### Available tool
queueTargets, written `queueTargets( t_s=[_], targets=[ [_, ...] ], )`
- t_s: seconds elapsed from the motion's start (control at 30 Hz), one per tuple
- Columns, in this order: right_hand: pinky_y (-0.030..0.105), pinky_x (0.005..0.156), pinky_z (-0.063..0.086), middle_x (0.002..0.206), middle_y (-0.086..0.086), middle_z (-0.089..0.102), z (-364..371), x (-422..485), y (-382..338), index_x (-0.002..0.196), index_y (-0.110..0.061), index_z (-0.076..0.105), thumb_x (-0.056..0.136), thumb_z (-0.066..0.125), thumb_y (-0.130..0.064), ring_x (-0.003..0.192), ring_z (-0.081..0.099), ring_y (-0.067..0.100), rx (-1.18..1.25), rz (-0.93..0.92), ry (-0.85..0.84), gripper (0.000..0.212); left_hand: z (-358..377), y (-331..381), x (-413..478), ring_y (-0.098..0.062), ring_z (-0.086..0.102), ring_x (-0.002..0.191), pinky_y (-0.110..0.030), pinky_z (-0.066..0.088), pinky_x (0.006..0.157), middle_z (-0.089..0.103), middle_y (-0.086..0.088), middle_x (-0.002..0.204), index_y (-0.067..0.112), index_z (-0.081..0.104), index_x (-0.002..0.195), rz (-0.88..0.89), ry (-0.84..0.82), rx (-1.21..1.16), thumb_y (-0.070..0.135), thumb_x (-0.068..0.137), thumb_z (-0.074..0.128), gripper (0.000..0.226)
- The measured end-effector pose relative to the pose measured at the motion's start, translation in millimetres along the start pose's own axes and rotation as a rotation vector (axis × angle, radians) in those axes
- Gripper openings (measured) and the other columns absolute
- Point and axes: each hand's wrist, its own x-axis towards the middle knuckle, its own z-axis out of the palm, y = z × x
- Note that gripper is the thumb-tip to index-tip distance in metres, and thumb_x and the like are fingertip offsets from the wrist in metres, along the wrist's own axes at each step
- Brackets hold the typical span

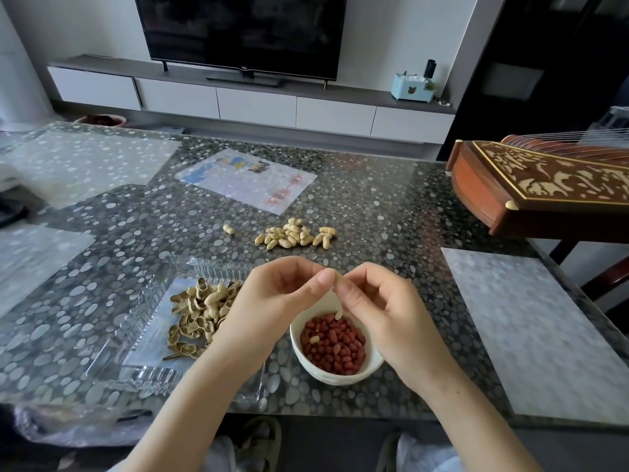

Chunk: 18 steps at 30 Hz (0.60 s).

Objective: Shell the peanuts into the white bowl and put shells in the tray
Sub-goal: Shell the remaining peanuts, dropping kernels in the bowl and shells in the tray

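**Shelling Step: Pod Held Over the White Bowl**

Reference landmark: the white bowl (326, 378), at the near edge of the table.

Hand state: the left hand (272, 294) and the right hand (377, 301) meet directly above the far rim of the white bowl. Both have curled fingers, and each pinches one side of a single peanut pod (335, 278) between thumb and forefinger. Only a pale sliver of the pod shows, so its long axis cannot be determined with confidence. It appears roughly upright.

Task items: red kernels (335, 345) fill the white bowl about halfway. The clear tray (112, 338) lies just to the left of the white bowl and holds the empty shells (197, 315). The unshelled pile (294, 235) lies beyond the white bowl, well apart from it.

Governing relation: the pod sits straight above the white bowl, so a released kernel should drop in without any sideways travel. The tray lies on the left hand's side, so that hand is the likelier one to discard the shell.
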Motion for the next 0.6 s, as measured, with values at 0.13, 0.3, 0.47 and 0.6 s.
queueTargets(
  t_s=[0.13,0.3,0.47,0.6],
  targets=[
    [0.015,0.058,0.041,0.065,-0.013,0.059,3,-1,1,0.079,-0.021,0.061,0.087,0.055,-0.040,0.063,0.056,0.003,-0.143,-0.085,0.036,0.021,0,-5,1,-0.007,0.057,0.067,-0.026,0.047,0.070,0.065,0.001,0.069,0.012,0.072,0.081,0.024,0.002,0.014,0.040,0.074,0.066,0.029],
    [0.021,0.050,0.039,0.062,-0.009,0.057,5,0,6,0.077,-0.036,0.060,0.091,0.048,-0.046,0.057,0.053,0.007,-0.214,-0.123,0.005,0.021,-1,-4,0,-0.007,0.059,0.068,-0.023,0.047,0.068,0.067,0.004,0.070,0.015,0.072,0.082,0.053,-0.025,0.076,0.040,0.077,0.065,0.026],
    [0.027,0.050,0.038,0.058,-0.008,0.050,10,1,7,0.067,-0.042,0.053,0.094,0.044,-0.043,0.055,0.047,0.006,-0.203,-0.137,0.033,0.028,6,-6,-2,-0.041,0.058,0.077,-0.051,0.048,0.073,0.065,-0.018,0.079,0.015,0.069,0.080,0.085,0.031,0.062,0.036,0.083,0.064,0.021],
    [0.015,0.051,0.034,0.057,-0.017,0.051,19,0,8,0.072,-0.039,0.053,0.096,0.043,-0.039,0.055,0.047,0.002,-0.192,-0.162,0.114,0.027,12,-8,-3,-0.022,0.051,0.064,-0.033,0.043,0.063,0.061,-0.013,0.068,0.017,0.069,0.077,0.116,0.107,0.079,0.026,0.087,0.062,0.015]
  ],
)
